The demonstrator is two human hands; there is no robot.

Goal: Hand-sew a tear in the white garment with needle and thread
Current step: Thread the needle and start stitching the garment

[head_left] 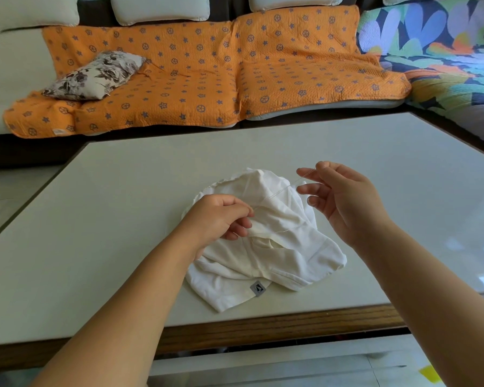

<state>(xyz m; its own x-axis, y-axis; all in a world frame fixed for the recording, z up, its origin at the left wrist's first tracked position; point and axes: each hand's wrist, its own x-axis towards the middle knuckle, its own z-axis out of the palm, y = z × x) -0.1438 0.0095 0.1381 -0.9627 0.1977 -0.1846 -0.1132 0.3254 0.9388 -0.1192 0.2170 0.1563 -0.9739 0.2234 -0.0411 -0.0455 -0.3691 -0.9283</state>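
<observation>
The left hand curls its fingers and pinches a thin white thread. The thread runs up to the right hand, whose fingers are spread. Under both hands, a crumpled white cloth garment lies mid-frame on the pale counter.

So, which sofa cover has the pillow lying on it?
The orange star-patterned cover: the flowered pillow lies on its left part. The multicoloured cover shows none.

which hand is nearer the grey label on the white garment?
Left. The left hand is on the white garment, above-left of the grey label, pinching the thread. The right hand is farther off, up and right, fingers relaxed.
</observation>
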